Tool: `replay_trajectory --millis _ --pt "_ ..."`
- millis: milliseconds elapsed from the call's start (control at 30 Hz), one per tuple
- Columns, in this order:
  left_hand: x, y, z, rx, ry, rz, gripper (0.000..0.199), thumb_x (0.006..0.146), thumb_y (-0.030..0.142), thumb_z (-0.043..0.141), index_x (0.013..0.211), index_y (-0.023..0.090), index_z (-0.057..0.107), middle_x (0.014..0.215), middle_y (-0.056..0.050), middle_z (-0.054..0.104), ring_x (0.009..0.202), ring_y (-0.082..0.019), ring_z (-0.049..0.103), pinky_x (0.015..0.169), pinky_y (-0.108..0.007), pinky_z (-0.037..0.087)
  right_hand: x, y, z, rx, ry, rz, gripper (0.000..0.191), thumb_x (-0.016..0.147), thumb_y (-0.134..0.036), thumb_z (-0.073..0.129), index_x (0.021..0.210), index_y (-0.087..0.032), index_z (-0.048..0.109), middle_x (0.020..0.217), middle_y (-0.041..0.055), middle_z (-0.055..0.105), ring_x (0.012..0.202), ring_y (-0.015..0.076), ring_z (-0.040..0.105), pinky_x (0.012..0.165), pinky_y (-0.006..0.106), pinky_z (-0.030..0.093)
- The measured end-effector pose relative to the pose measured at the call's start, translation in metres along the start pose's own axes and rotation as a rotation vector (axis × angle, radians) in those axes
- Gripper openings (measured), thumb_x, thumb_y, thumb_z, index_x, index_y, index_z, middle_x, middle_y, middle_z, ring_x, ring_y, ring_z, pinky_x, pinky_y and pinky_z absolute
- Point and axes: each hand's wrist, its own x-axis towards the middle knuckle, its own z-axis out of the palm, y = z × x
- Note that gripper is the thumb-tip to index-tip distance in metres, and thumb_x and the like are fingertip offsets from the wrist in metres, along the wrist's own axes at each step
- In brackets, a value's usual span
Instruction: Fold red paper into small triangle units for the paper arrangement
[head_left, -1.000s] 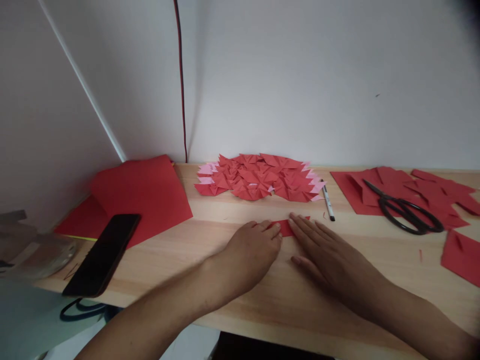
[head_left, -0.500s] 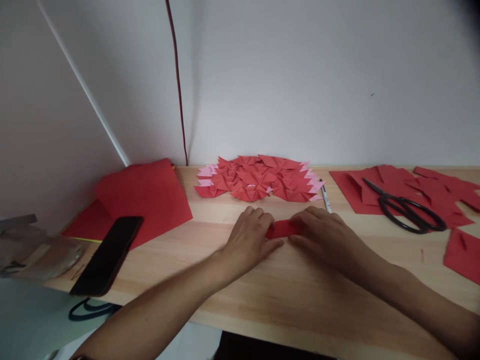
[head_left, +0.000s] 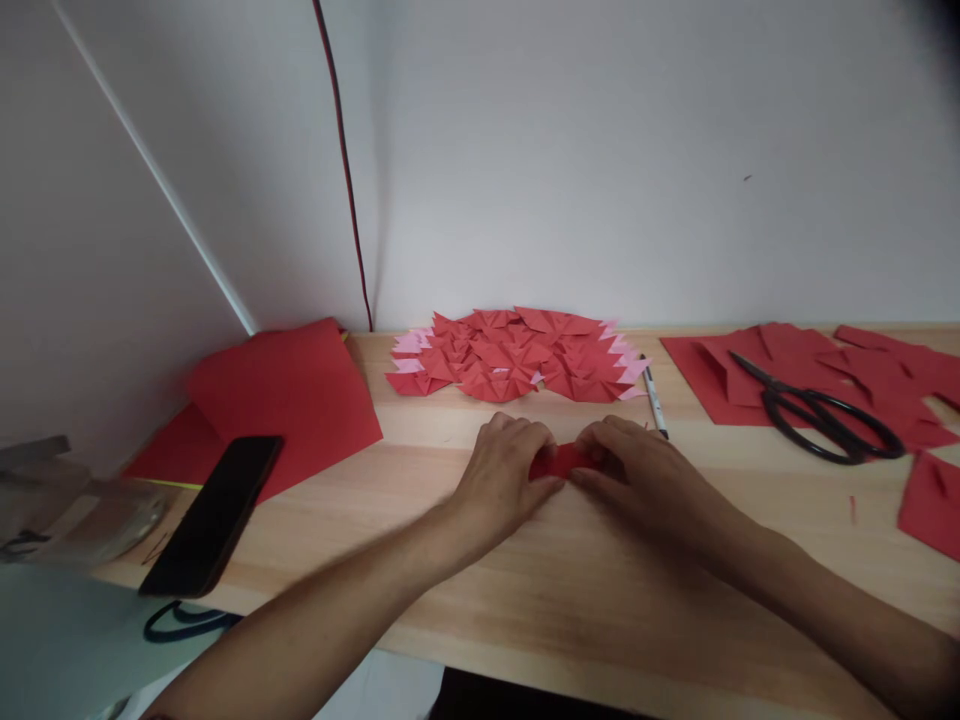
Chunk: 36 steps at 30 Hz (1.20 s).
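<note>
Between my two hands is a small red piece of paper point(head_left: 564, 460), a narrow strip at the middle of the wooden table. My left hand point(head_left: 512, 460) grips its left end, thumb below and fingers curled over the top. On the other end, my right hand point(head_left: 626, 465) pinches the paper in the same way, and its fingers cover that side. Just beyond my hands lies a spread of folded red and pink paper pieces point(head_left: 510, 355), in overlapping rows near the wall.
A marker point(head_left: 655, 400) lies right of the folded pieces. Black-handled scissors point(head_left: 825, 415) rest on cut red paper point(head_left: 697, 385) at right. At left, a black phone point(head_left: 214, 515) overlaps large red sheets point(head_left: 300, 400), beside a clear plastic container point(head_left: 97, 515). A dark cord point(head_left: 343, 150) hangs along the wall.
My right hand has shifted slightly left, closer to my left hand, so less of the red paper shows between them. The view has turned a little.
</note>
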Motion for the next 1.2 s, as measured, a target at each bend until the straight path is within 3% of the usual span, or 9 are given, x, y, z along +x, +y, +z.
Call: replay_trajectory --millis 167,333,433,700,1033,1200 --pt "0.0 0.001 -0.002 -0.054 0.054 -0.029 0.024 0.074 0.019 0.069 0.094 0.019 0.056 0.086 0.0 0.062 0.086 -0.018 0.049 0.075 -0.031 0.04 0.0 -0.003 -0.001 0.068 0.042 -0.037 0.013 0.087 -0.023 0.05 0.074 -0.021 0.051 0.075 0.0013 0.059 0.067 0.0159 0.054 0.061 0.029 0.041" --pt "0.0 0.0 -0.005 0.018 0.124 0.129 0.003 0.083 0.017 0.062 0.081 0.019 0.061 0.084 -0.001 0.063 0.093 -0.018 0.049 0.081 -0.032 0.038 -0.004 -0.003 -0.001 0.033 0.148 -0.087 0.01 0.087 -0.02 0.048 0.078 -0.022 0.053 0.084 0.0033 0.059 0.078 0.0186 0.056 0.07 0.032 0.043" --pt "-0.002 0.0 -0.004 0.106 0.16 0.167 0.007 0.087 0.019 0.058 0.083 0.019 0.063 0.084 -0.002 0.063 0.095 -0.019 0.048 0.082 -0.034 0.036 -0.007 0.0 0.002 -0.008 0.161 -0.109 0.012 0.087 -0.016 0.047 0.08 -0.022 0.054 0.086 0.0036 0.06 0.083 0.0195 0.056 0.073 0.033 0.043" --pt "-0.005 0.001 0.002 0.289 0.071 0.197 0.011 0.09 0.023 0.054 0.086 0.02 0.063 0.087 -0.002 0.062 0.091 -0.018 0.047 0.075 -0.034 0.033 -0.013 0.001 0.005 -0.073 0.119 -0.194 0.018 0.093 -0.021 0.043 0.084 -0.022 0.059 0.087 0.0031 0.062 0.08 0.0189 0.056 0.075 0.034 0.039" --pt "-0.007 0.001 0.004 0.116 0.026 0.15 0.01 0.087 0.025 0.059 0.087 0.021 0.068 0.088 -0.002 0.062 0.087 -0.017 0.051 0.078 -0.033 0.037 -0.016 0.004 0.005 -0.085 0.095 -0.185 0.02 0.093 -0.023 0.045 0.083 -0.022 0.063 0.089 0.0034 0.065 0.082 0.0188 0.058 0.077 0.036 0.039" --pt "-0.004 -0.002 0.006 0.009 -0.004 0.119 0.008 0.085 0.024 0.061 0.083 0.02 0.068 0.086 -0.002 0.063 0.085 -0.016 0.053 0.078 -0.032 0.04 -0.014 0.002 0.004 0.032 0.075 -0.132 0.017 0.09 -0.025 0.05 0.081 -0.023 0.063 0.087 0.0033 0.065 0.083 0.0195 0.059 0.075 0.035 0.043"
